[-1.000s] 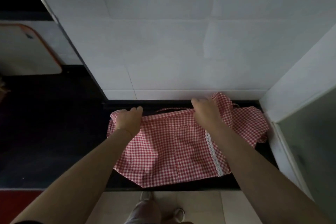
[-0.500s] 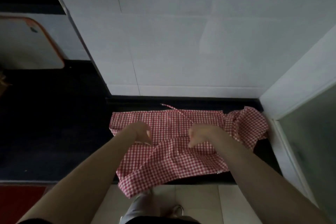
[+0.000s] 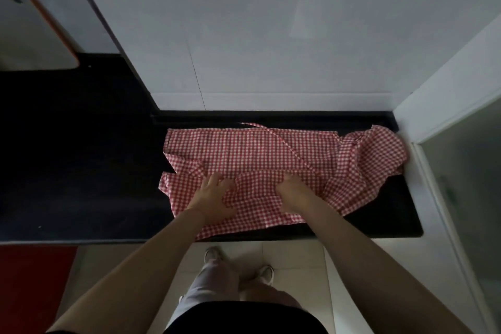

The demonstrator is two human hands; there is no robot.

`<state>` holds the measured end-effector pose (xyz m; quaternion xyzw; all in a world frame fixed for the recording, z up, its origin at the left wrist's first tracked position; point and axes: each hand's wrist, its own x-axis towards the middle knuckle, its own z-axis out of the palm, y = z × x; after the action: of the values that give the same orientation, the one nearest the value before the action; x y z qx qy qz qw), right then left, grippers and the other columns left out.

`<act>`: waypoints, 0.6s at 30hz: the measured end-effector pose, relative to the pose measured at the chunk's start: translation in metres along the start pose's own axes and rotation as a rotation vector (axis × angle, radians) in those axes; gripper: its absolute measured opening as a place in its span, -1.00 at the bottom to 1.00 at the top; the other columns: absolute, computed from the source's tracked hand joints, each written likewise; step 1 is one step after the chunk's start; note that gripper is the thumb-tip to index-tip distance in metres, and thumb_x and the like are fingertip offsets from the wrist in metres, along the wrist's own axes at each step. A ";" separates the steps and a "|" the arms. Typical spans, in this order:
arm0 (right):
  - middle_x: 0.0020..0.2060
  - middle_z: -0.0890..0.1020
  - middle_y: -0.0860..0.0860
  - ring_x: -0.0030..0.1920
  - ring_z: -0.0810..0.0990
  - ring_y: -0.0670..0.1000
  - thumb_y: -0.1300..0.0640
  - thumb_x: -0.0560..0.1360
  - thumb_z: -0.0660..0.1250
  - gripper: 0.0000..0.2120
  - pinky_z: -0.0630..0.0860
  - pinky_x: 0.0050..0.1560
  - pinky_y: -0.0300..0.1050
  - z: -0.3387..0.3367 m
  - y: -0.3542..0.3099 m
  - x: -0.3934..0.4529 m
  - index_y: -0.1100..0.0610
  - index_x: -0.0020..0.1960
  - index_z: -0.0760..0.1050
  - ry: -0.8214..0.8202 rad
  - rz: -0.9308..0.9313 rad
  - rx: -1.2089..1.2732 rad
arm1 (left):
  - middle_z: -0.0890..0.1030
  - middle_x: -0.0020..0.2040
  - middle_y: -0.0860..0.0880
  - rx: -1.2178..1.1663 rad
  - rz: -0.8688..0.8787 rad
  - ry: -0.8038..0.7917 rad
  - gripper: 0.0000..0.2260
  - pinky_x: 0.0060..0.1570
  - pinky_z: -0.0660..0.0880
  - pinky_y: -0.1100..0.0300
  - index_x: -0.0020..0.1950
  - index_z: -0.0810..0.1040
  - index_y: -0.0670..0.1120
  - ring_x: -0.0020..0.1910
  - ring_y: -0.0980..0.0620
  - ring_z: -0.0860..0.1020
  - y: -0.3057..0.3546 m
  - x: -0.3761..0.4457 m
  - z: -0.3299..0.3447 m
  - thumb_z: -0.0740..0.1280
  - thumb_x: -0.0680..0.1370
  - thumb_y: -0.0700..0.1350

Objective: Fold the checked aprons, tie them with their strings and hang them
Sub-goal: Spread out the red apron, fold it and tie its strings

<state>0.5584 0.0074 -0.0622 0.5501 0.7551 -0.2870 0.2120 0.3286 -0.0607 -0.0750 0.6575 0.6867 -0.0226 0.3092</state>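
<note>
Hands, left point(image 3: 215, 196) and right point(image 3: 294, 191), press flat, fingers spread, on the checked apron point(image 3: 252, 152).

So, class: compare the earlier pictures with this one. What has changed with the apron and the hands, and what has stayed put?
Both hands, left hand and right hand, came from the red checked apron's far edge toward the near edge; the apron now lies folded and flatter, fingers pressing its near layer. The black counter and the bunched right end are unchanged.
</note>
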 end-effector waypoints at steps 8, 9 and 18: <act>-0.23 0.57 0.03 -0.23 0.52 0.03 0.02 0.51 0.41 -0.79 0.40 -0.20 -0.07 -0.066 -0.013 -0.039 0.15 -0.13 0.48 0.411 -0.082 0.193 | 0.64 0.13 -0.01 -0.037 0.077 -0.102 -0.69 0.17 0.47 0.12 0.18 0.60 0.02 0.12 0.00 0.57 0.014 -0.002 -0.021 0.37 0.52 0.14; -0.25 0.57 0.01 -0.23 0.52 0.03 -0.01 0.50 0.42 -0.77 0.40 -0.18 -0.05 -0.077 -0.017 -0.045 0.13 -0.15 0.47 0.480 -0.074 0.153 | 0.63 0.16 -0.05 -0.043 0.082 -0.143 -0.71 0.20 0.47 0.11 0.19 0.61 -0.04 0.15 -0.02 0.56 0.015 -0.003 -0.031 0.36 0.55 0.08; 0.21 0.58 0.17 0.17 0.57 0.16 0.14 0.60 0.21 -0.71 0.49 0.22 0.01 -0.112 -0.018 -0.084 0.20 0.27 0.52 0.283 0.205 -0.221 | 0.58 0.09 -0.18 -0.153 -0.115 0.064 -0.78 0.02 0.56 0.03 0.18 0.50 -0.17 0.03 -0.14 0.57 -0.006 -0.011 -0.113 0.18 0.62 -0.11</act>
<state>0.5660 0.0183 0.0786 0.6322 0.7444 -0.0992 0.1908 0.2779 -0.0219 0.0187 0.5917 0.7326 0.0330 0.3347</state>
